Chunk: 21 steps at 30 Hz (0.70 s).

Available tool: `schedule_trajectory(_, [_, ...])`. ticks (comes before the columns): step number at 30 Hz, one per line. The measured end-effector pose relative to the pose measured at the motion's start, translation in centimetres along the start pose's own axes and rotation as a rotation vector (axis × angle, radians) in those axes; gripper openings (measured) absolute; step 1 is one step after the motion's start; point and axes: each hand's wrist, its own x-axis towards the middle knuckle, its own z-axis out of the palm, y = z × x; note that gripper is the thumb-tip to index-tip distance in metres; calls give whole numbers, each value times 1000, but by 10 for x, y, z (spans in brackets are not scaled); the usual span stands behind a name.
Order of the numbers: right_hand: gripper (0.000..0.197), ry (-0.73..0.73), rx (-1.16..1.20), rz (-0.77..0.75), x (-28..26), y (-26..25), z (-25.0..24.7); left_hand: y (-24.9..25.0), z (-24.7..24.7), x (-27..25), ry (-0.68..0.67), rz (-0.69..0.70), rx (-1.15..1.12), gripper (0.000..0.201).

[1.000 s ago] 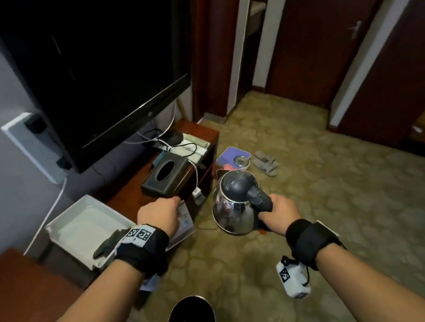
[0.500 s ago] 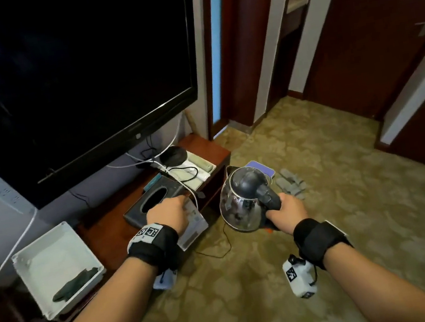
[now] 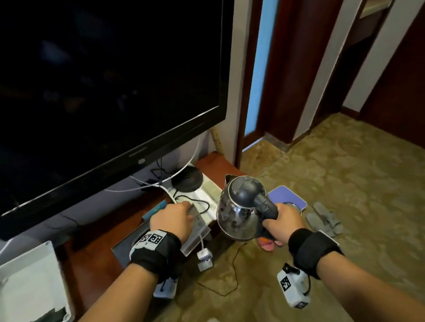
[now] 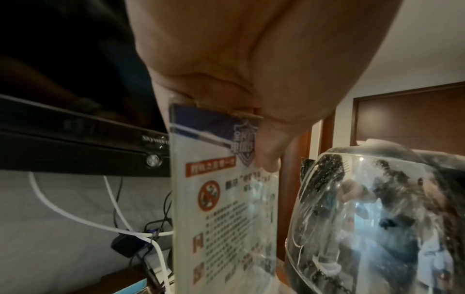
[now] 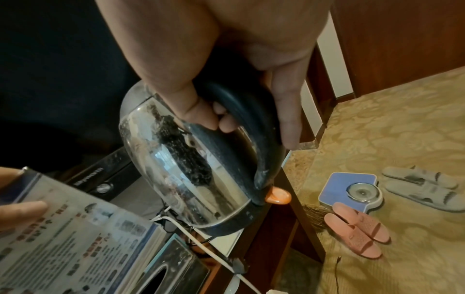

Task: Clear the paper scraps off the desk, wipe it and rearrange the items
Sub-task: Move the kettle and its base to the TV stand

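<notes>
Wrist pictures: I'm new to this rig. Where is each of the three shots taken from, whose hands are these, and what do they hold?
No machine here: a person wears three cameras. The wide picture comes from the head, looking down at both arms. The other two come from a camera strapped on each wrist, looking along the fingers. The left hand pinches a clear plastic sign with printed text. The right hand grips the kettle by its dark handle, in the air beside the desk. Under the TV the desk carries a round black base; a white tray sits further left. On the carpet lie slippers and a scale.
</notes>
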Motion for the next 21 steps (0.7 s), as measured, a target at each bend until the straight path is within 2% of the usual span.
schedule_trajectory(6, [14,-49,-82,35,107,-18,-15,15,-4,98,-57,-31,-27,31])
schedule_trajectory(11, [14,-53,-120,47,183,-32,-19,20,-4,155,-75,-87,-24,25])
schedule_trajectory(15, [17,-116,-58,73,251,-34,-5,17,3,195,-91,-158,-52,26])
schedule_trajectory(21, [17,-247,-106,24,339,-31,26,24,12,241,-102,-316,-71,31])
